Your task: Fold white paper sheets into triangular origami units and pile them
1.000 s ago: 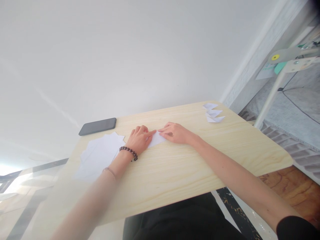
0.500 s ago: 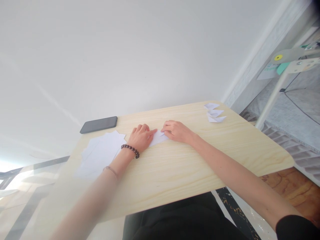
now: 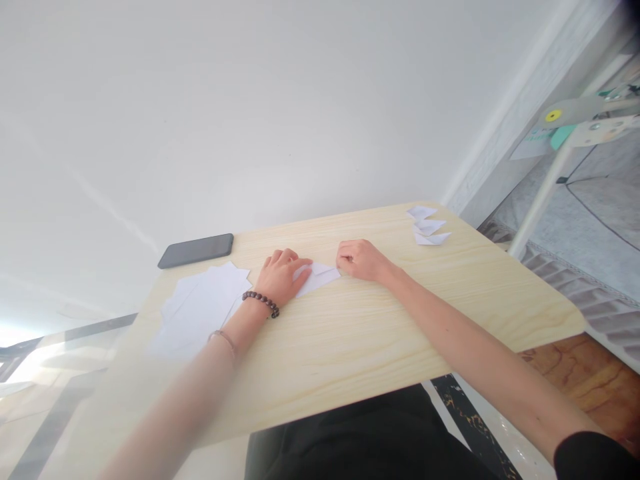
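A small folded sheet of white paper [image 3: 320, 277] lies on the pale wooden table [image 3: 350, 353], its right end drawn to a point. My left hand [image 3: 281, 275] rests over its left end, thumb and forefinger apart and pressing it flat. A beaded bracelet circles that wrist. My right hand [image 3: 364, 260] is closed at the paper's right tip, fingers curled and knuckles up. Whether the fingertips pinch the tip or only press on it is hidden.
Loose white sheets [image 3: 200, 307] overlap on the left of the table. A dark phone [image 3: 196, 251] lies behind them by the wall. Three folded paper pieces [image 3: 431, 238] are lined up at the far right. A white metal frame [image 3: 545, 187] stands beyond the table's right edge.
My right hand has slid right along the paper, from near its middle to its right tip, uncovering a folded flap. My left hand has stayed in place.
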Available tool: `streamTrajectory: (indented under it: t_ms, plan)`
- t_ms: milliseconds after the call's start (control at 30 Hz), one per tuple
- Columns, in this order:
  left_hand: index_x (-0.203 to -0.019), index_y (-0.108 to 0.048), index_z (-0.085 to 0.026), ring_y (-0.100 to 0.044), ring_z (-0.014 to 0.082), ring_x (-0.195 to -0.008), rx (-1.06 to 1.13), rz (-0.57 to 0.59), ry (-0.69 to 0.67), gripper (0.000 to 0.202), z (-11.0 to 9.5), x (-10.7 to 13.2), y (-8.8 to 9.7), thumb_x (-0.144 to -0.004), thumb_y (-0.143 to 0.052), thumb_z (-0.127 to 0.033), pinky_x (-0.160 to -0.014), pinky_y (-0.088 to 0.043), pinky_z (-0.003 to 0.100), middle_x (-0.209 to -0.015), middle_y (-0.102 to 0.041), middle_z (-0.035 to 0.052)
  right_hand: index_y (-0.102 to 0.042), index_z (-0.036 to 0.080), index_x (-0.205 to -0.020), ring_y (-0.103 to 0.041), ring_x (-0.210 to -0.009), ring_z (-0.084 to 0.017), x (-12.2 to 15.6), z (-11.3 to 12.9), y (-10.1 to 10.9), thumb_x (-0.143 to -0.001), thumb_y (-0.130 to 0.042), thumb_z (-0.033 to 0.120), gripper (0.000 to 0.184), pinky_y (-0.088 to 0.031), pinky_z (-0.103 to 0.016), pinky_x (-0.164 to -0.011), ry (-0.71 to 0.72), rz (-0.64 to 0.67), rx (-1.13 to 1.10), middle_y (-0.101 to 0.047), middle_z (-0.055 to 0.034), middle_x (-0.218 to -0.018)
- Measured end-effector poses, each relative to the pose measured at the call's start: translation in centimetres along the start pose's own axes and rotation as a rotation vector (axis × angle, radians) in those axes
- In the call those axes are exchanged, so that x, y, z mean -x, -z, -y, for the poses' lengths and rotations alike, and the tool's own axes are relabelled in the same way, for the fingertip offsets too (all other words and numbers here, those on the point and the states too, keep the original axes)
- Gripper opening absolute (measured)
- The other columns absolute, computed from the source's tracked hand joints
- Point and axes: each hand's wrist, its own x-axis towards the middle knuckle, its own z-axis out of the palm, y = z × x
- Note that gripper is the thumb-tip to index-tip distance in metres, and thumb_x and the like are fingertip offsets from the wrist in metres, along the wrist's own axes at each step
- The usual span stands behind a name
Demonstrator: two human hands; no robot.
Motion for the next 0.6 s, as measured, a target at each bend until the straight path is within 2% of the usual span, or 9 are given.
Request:
streamTrajectory:
  t_ms: [100,167,233,433,600]
  plan:
    - [-0.1,-0.058,-0.025,-0.044,0.0213,-0.094,0.104,-0.004,0.033,0.028,0.4,-0.2,-0.4,-0.083,-0.042,-0.04,-0.083,-0.035,0.038,-0.097,-0.051,0.0048,-0.063,0.016,-0.075,-0.05,-0.063,-0.009,-0.1,0.4,-0.8,-0.076,-0.044,0.014,0.019,-0.037,-0.022,-0.063,-0.043,-0.042,-0.043,-0.059,-0.0021,-0.079]
    - [-0.097,-0.057,-0.022,-0.044,0.0217,-0.095,0.157,-0.002,0.058,0.027,0.7,-0.3,-0.7,-0.081,-0.044,-0.04,-0.085,-0.035,0.038,-0.098,-0.052,0.0052,-0.064,0.018,-0.089,-0.051,-0.067,-0.01,-0.2,0.8,-1.5,-0.079,-0.046,0.021,0.021,-0.038,-0.023,-0.066,-0.05,-0.055,-0.06,-0.057,-0.0035,-0.086]
    - [-0.096,-0.056,-0.02,-0.045,0.0222,-0.096,0.195,0.0,0.071,0.027,1.0,-0.4,-0.9,-0.08,-0.046,-0.04,-0.085,-0.035,0.039,-0.099,-0.052,0.0059,-0.063,0.019,-0.095,-0.052,-0.073,-0.012,-0.3,1.2,-2.0,-0.08,-0.047,0.028,0.023,-0.039,-0.024,-0.07,-0.043,-0.05,-0.062,-0.055,-0.0042,-0.089]
    - [-0.087,-0.054,-0.018,-0.047,0.021,-0.093,0.285,-0.025,0.103,0.023,1.3,-0.6,-1.1,-0.076,-0.051,-0.039,-0.084,-0.038,0.039,-0.095,-0.055,0.005,-0.062,0.02,-0.093,-0.051,-0.084,-0.014,-0.5,1.8,-2.3,-0.08,-0.049,0.028,0.02,-0.039,-0.026,-0.075,-0.025,-0.024,-0.106,-0.055,-0.0039,-0.091]
    - [-0.086,-0.053,-0.018,-0.052,0.0183,-0.088,0.406,-0.015,0.154,0.021,0.8,-0.5,-0.4,-0.075,-0.05,-0.036,-0.08,-0.041,0.034,-0.091,-0.058,0.004,-0.06,0.017,-0.081,-0.049,-0.074,-0.012,-0.6,2.1,-2.1,-0.079,-0.049,0.023,0.012,-0.038,-0.025,-0.069,0.002,-0.034,-0.178,-0.057,-0.0022,-0.079]
